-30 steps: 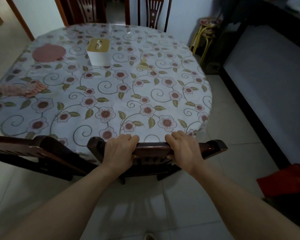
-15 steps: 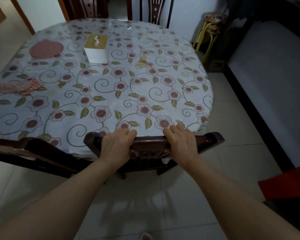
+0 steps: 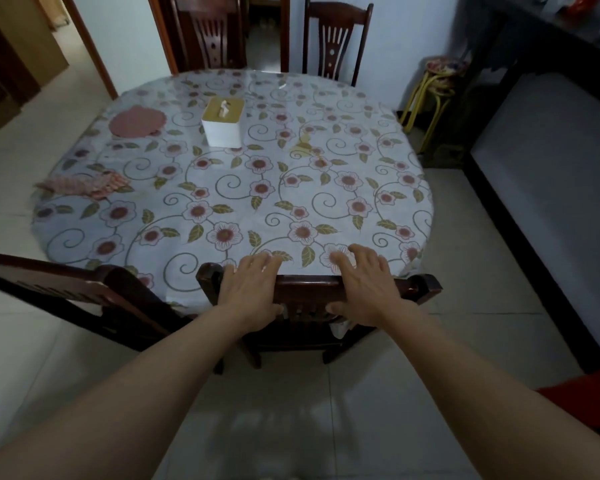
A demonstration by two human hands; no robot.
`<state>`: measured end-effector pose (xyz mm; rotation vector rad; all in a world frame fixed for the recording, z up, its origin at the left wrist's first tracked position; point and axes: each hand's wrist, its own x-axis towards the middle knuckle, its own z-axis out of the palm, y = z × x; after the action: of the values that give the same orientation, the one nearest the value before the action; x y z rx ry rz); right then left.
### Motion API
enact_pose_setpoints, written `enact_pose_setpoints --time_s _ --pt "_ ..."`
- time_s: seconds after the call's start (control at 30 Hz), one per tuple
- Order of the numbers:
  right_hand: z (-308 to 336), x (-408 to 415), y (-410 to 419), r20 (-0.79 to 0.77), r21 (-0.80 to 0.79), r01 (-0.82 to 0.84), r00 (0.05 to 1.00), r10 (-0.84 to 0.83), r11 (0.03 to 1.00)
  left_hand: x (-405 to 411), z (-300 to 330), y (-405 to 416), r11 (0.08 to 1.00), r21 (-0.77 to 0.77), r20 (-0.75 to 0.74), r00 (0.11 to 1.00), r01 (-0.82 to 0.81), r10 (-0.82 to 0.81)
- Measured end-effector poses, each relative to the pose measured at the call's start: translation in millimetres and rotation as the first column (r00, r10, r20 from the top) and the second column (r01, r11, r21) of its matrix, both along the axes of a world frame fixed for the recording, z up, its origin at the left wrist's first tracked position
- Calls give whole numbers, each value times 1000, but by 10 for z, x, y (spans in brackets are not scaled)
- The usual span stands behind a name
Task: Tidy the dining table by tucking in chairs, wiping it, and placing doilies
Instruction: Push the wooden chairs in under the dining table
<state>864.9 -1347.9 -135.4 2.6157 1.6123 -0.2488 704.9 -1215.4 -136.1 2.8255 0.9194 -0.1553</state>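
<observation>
Both hands on dark carved wood chair top rail, chair pushed up vs round table w/ glossy floral cloth. Left hand & right hand: fingers lie fairly straight over rail, thumbs under. Scalloped pink doily flat at far left, beside white square tissue box

Near desk half bare, free for hand sweep. Tissue box stands mid-far, round doily just left of it, folded cloth at left edge. Chair back blocks near edge; second chair blocks near-left. Two chairs close far side.
</observation>
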Motion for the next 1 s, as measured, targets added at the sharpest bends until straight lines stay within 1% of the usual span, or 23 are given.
enact_pose_setpoints --time_s 0.13,0.33,0.5,0.7,0.8,1.0 --pt "234 -58 -127 -20 -4 57 998 -57 998 62 236 -38 997 -73 3 1000 11 -11" --pt "497 -16 -354 -32 -14 161 986 -162 987 366 510 -133 981 -99 36 986 166 -163" --pt "654 250 -649 -49 52 245 969 -242 968 785 633 -293 970 -114 27 976 217 -215" --pt "758 893 -1092 -118 124 364 929 -350 923 1552 764 -595 959 -90 1 963 268 -269" --pt "762 1406 -1353 -119 147 395 917 -381 907 2137 789 -864 955 -58 0 957 290 -290" --pt "791 2671 -1874 -93 120 379 925 -369 918 3395 873 -1450 961 -39 42 962 273 -271"
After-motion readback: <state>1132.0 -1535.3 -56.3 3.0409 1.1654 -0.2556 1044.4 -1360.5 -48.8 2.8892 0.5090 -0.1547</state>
